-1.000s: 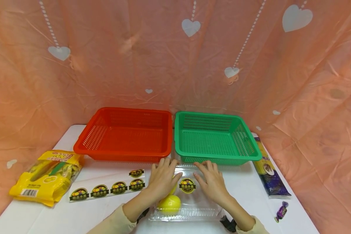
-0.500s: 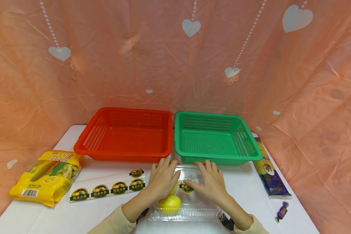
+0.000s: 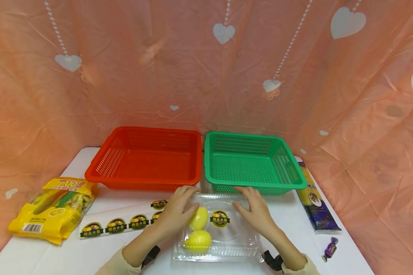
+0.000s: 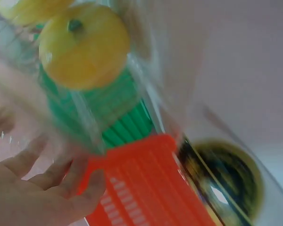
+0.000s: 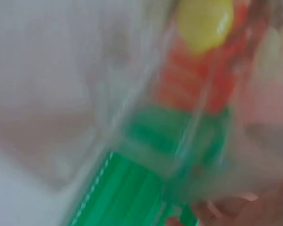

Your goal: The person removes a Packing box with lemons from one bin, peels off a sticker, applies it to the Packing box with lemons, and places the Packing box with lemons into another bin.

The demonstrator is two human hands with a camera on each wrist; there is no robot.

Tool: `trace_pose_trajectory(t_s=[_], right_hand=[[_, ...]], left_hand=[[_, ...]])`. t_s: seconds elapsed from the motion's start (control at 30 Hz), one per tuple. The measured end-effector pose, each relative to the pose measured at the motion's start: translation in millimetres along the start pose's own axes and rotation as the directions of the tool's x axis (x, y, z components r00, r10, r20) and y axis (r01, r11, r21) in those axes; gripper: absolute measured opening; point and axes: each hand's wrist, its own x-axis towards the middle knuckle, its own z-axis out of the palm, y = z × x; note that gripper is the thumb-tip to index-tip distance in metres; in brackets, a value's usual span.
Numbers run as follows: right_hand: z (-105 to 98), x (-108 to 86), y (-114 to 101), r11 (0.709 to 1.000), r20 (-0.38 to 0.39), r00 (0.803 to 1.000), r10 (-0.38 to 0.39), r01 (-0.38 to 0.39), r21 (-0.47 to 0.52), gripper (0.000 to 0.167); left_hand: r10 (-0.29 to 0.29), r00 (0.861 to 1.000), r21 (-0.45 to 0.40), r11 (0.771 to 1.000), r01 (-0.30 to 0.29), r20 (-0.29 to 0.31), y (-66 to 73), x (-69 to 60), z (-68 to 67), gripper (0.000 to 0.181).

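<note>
A clear plastic clamshell box (image 3: pixel 235 250) lies shut on the table in front of me. A round black and gold fruit sticker (image 3: pixel 220 219) sits on its lid. Two yellow fruits, one nearer (image 3: pixel 198 240) and one farther (image 3: pixel 199 217), show through its left side. My left hand (image 3: pixel 174 212) is at the box's left far side, fingers extended and thumb toward the lid. On the opposite side is my right hand (image 3: pixel 256 214), its fingers spread near the far right corner. Whether the fingertips touch the plastic I cannot tell. Both wrist views are blurred.
Behind the box stand a red basket (image 3: pixel 148 183) and a green basket (image 3: pixel 251 189). A sticker strip (image 3: pixel 115 226) and a yellow snack bag (image 3: pixel 55 210) lie left. To the right are a purple and yellow packet (image 3: pixel 318 206) and a wrapped candy (image 3: pixel 330 249).
My left hand has moved left, uncovering more of the lid and the farther fruit. My right thumb moved in over the sticker, then back to the right, off it.
</note>
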Motion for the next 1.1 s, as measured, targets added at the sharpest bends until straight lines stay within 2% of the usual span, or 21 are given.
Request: trace_pose_trajectory(t_s=[0.1,0.13,0.2,0.23,0.3,0.37,0.43,0.5,0.53,0.6,0.63,0.73,0.77,0.8,0.87,1.03,1.1], right_hand=[[-16.4,3.4,12.9,0.988,-0.162,0.986,0.029,-0.003,0.157,0.025],[-22.7,4.5,18.2,0.977,-0.234,0.971,0.053,-0.002,0.215,0.022],[-35.3,6.8,29.4,0.945,-0.375,0.916,0.144,-0.015,0.328,0.018],[-41.1,7.6,35.3,0.928,-0.438,0.874,0.209,-0.036,0.371,0.019],[-51.6,8.2,46.6,0.876,-0.520,0.774,0.362,-0.090,0.474,0.023],[-58.8,7.3,56.0,0.804,-0.547,0.658,0.518,-0.156,0.574,0.030],[-62.3,5.8,63.6,0.723,-0.531,0.550,0.645,-0.213,0.657,0.039],[-62.3,4.5,67.2,0.649,-0.502,0.464,0.730,-0.242,0.721,0.046],[-61.8,4.2,68.5,0.610,-0.479,0.440,0.760,-0.226,0.760,0.049],[-60.7,4.6,68.7,0.517,-0.405,0.423,0.811,-0.191,0.835,0.051],[-60.0,4.8,68.3,0.470,-0.365,0.425,0.828,-0.175,0.865,0.051],[-56.2,6.2,67.3,0.347,-0.264,0.458,0.849,-0.106,0.932,0.051],[-54.4,6.6,67.0,0.328,-0.247,0.464,0.850,-0.100,0.939,0.052],[-52.1,6.8,66.7,0.326,-0.246,0.467,0.850,-0.097,0.940,0.052],[-47.0,7.6,67.1,0.339,-0.263,0.468,0.844,-0.086,0.937,0.053],[-40.0,8.2,67.7,0.423,-0.322,0.459,0.828,-0.135,0.896,0.056],[-39.0,8.4,68.1,0.431,-0.326,0.457,0.828,-0.146,0.890,0.056]], left_hand=[[-0.056,0.998,-0.032,0.998,0.056,-0.003,-3.8,-9.8,-10.4,0.045],[-0.080,0.997,-0.045,0.996,0.081,0.005,-4.8,-13.0,-13.0,0.047],[-0.129,0.991,-0.055,0.990,0.130,0.029,-6.5,-18.7,-16.4,0.051],[-0.155,0.987,-0.068,0.985,0.158,0.043,-6.6,-21.5,-17.5,0.054],[-0.203,0.977,-0.101,0.973,0.210,0.073,-6.1,-25.8,-18.4,0.062],[-0.245,0.965,-0.133,0.957,0.256,0.097,-4.6,-29.1,-18.5,0.068],[-0.281,0.953,-0.185,0.936,0.299,0.118,-2.7,-32.0,-18.6,0.073],[-0.301,0.943,-0.234,0.915,0.327,0.143,-2.0,-33.9,-18.5,0.076],[-0.304,0.939,-0.261,0.905,0.337,0.159,-2.2,-35.0,-18.6,0.078],[-0.300,0.934,-0.319,0.881,0.350,0.195,-3.1,-36.8,-18.9,0.082],[-0.296,0.931,-0.345,0.869,0.356,0.214,-3.6,-37.4,-18.9,0.083],[-0.282,0.924,-0.403,0.838,0.369,0.259,-5.1,-38.4,-19.0,0.086],[-0.281,0.921,-0.417,0.828,0.374,0.270,-5.4,-38.4,-18.9,0.086],[-0.278,0.919,-0.429,0.820,0.378,0.279,-5.6,-38.5,-19.0,0.086],[-0.276,0.916,-0.442,0.810,0.385,0.291,-6.0,-38.7,-19.0,0.086],[-0.272,0.914,-0.455,0.801,0.389,0.302,-7.0,-39.0,-18.9,0.086],[-0.270,0.914,-0.460,0.799,0.388,0.302,-7.2,-39.5,-18.9,0.086]])
